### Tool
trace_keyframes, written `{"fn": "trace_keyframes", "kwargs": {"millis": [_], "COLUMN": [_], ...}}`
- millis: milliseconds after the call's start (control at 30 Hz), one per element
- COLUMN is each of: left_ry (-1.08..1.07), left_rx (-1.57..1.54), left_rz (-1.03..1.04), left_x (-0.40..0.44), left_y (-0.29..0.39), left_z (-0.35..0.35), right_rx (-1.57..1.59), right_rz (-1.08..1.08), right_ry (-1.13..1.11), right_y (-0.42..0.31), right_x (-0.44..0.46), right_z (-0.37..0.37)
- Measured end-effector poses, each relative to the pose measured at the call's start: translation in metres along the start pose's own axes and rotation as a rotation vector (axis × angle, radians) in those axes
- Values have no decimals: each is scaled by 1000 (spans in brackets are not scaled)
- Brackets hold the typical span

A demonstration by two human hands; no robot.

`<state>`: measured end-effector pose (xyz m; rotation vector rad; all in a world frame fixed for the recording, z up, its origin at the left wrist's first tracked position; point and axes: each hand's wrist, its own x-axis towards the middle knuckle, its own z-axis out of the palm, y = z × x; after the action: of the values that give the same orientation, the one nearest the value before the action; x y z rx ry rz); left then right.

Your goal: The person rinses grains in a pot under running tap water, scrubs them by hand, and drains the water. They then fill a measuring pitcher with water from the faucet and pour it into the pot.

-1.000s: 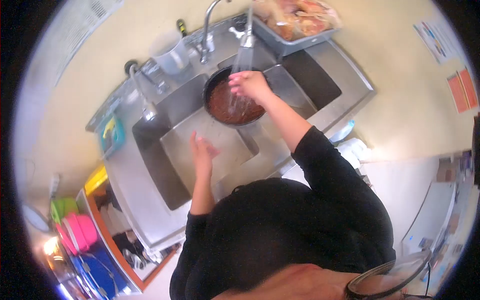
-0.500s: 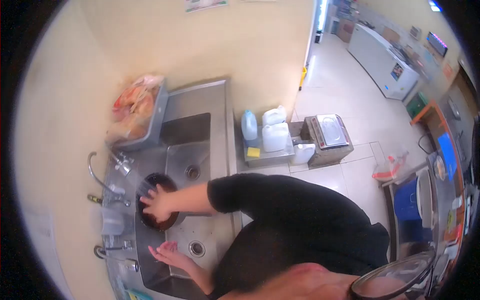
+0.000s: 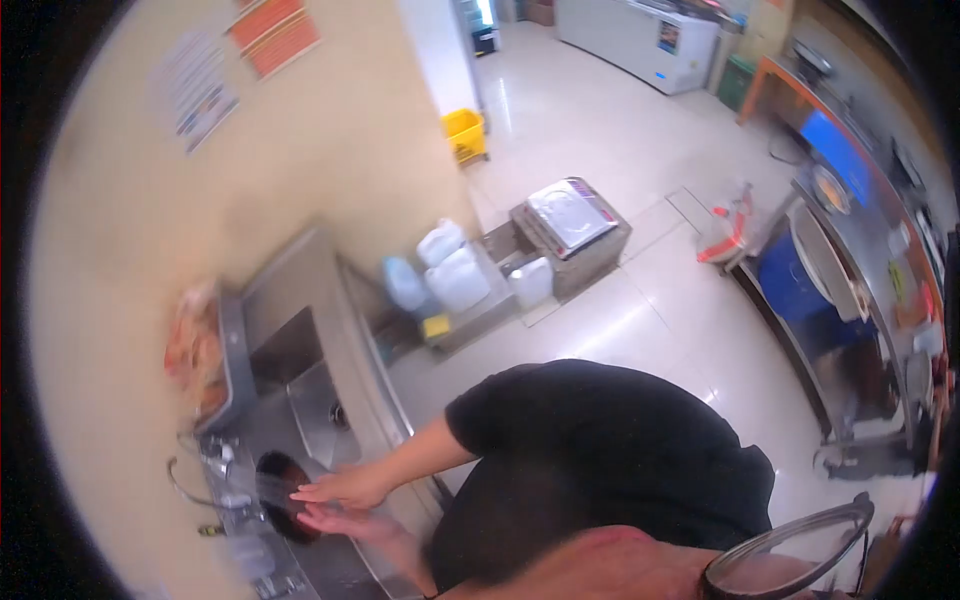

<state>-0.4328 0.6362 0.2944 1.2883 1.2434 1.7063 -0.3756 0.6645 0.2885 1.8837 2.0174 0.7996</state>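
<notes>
A dark round pan sits in the metal sink, with a spray of water falling toward it. Both my hands are close together at the pan's near edge. My right hand has its fingers stretched out and holds nothing. Just beside it, lower in the view, my left hand is also spread, with nothing in it. Whether the two hands touch is blurred.
A grey tray of raw meat stands at the sink's far end. White jugs, a yellow sponge and a scale are beyond the counter. A yellow bucket stands by the wall.
The view has swung round toward the room. My right hand has come back from over the middle of the pan, and my left hand has moved up beside it.
</notes>
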Motion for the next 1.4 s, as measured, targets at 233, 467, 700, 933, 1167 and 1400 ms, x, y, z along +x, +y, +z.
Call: {"fn": "trace_keyframes", "kwargs": {"millis": [233,467,700,933,1167,1400], "left_ry": [-624,-1180,-1613,-1961,-2429,-2811], "left_rx": [-284,-422,-460,-491,-528,-481], "left_rz": [-190,-311,-370,-459,-531,-675], "left_x": [-184,-376,-514,-606,-668,-750], "left_y": [43,101,144,156,166,162], "left_z": [199,339,425,499,612,691], "right_rx": [-856,-1042,-1021,-1058,-2151,-1649], "right_rz": [700,445,944,1206,-2469,-2480], "right_ry": [-324,-1218,-1177,-1266,-1829,-2072], "right_y": [126,299,406,481,592,653], "right_x": [-148,-329,-441,-562,-655,-726], "right_z": [113,183,255,295,298,337]}}
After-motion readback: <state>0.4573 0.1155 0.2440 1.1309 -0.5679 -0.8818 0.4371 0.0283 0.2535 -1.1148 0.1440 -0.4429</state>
